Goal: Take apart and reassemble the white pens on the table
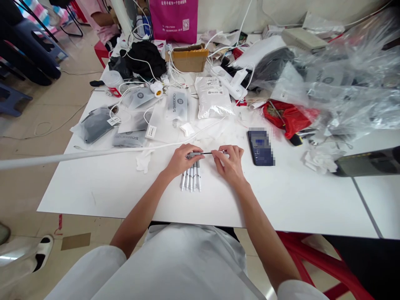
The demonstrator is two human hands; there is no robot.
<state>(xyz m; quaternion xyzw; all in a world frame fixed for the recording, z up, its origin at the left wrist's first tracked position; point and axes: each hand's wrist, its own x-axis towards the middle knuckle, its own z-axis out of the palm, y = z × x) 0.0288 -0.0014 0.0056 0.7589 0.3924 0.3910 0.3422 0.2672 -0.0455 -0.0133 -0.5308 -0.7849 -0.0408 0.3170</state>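
Note:
Between my two hands, above the white table (125, 187), a thin dark rod (207, 153) runs out of a grey pen barrel (195, 154). The fingers of my left hand (183, 160) are closed round the grey barrel. My right hand (230, 163) pinches the rod's other end, where a small pale part shows at the fingertips. Just below my left hand, several white and grey pens (191, 179) lie side by side, their upper ends partly hidden by that hand. A dark phone (261, 148) rests to the right of my right hand.
Packaged grey pouches (134, 138), a white cable (125, 150) and a white parcel (214, 98) lie beyond my hands. Farther back are a cardboard box (190, 60) and a magenta bag (173, 21). Plastic wrap (340, 83) and a red bag (292, 118) fill the back right.

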